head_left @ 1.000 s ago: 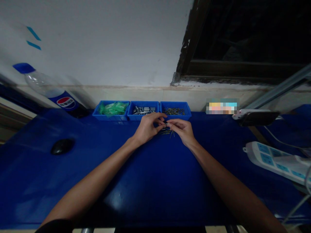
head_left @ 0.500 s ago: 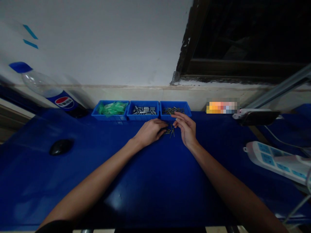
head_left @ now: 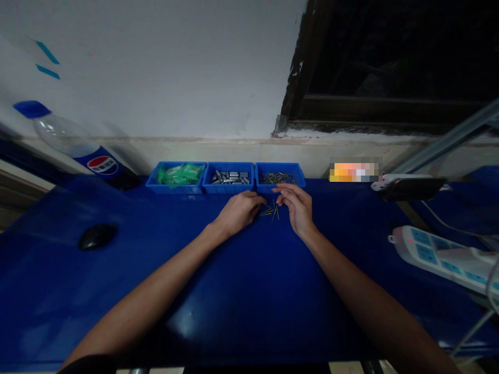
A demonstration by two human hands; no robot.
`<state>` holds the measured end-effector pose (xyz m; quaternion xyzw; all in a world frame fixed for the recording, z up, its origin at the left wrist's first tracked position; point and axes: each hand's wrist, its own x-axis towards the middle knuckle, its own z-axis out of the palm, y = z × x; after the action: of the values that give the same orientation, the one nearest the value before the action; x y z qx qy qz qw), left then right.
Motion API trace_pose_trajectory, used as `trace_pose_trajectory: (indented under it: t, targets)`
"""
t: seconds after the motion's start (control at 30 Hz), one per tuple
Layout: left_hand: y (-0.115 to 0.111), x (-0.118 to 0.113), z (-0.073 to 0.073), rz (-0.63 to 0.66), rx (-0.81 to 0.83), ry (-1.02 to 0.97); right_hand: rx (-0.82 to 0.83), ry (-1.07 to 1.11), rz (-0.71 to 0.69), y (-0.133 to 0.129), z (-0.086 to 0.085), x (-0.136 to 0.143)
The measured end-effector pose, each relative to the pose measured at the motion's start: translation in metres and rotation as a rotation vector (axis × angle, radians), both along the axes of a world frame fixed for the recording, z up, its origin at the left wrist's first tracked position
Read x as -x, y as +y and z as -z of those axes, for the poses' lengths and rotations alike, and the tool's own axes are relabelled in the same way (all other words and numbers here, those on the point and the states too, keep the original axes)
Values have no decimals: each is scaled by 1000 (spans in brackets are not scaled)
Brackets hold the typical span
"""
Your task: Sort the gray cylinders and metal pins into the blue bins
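Observation:
Several thin brass-coloured pieces, like long screws or pins [head_left: 275,210], lie loose on the blue table between my hands. My left hand [head_left: 240,212] rests at their left side, its fingers curled together over the edge of the pile; whatever its fingertips hold is hidden. On the right, my right hand [head_left: 298,208] is held with its palm turned inward, fingers loosely bent and apart, with nothing visible in it. Just behind it a blue bin [head_left: 299,182] holds more of the same thin pieces. Beside that, a middle bin [head_left: 208,186] contains short silver metal cylinders.
A left bin [head_left: 153,186] contains green plastic bags. Farther left are a cola bottle [head_left: 102,165] and a black mouse [head_left: 97,237]. To the right stand a phone [head_left: 415,188] on a stand and a white power strip [head_left: 401,243] with cables. The wall borders the table's back.
My left hand's fingers have drawn slightly left off the loose thin pieces, so more of them show. My right hand has lowered its fingers a little. The view has shifted slightly.

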<state>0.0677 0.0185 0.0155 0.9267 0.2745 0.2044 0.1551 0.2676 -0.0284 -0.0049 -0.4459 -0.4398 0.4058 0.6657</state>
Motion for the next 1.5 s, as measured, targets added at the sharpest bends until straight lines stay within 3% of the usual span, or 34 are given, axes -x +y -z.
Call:
trace_pose_trajectory:
  t: [0.13, 0.33, 0.43, 0.6, 0.8, 0.97, 1.07, 1.2, 1.3, 1.5]
  targets:
    - [-1, -2, -3, -14, -43, -63, -4, 21, -10, 0, 0, 0]
    - [-1, -2, -18, -96, 22, -355, -10, 21, -28, 0, 2, -1]
    - [-2, -3, -23, -162, 140, -458, 4, -39, -45, 1, 3, -1]
    - [-3, -8, -20, -210, 467, -642, 8, -106, -129, -1, 2, 1]
    - [-6, -9, -20, -224, 586, -695, 57, -30, -163, -2, 2, 1]
    - [-4, -9, -17, -230, 553, -662, 84, 41, -143, 0, 4, -2]
    - [-1, -7, -14, -246, 435, -601, 72, 72, -121, 1, 3, -2]
    - [0, -2, -11, -203, 201, -308, 43, 103, -102, 0, -2, -1]
    - [-2, -1, -8, -112, 132, -83, 46, 96, -115, -1, -4, 0]
    - [-3, -2, -4, -68, 86, 42, 43, 89, -131, -2, -4, -1]
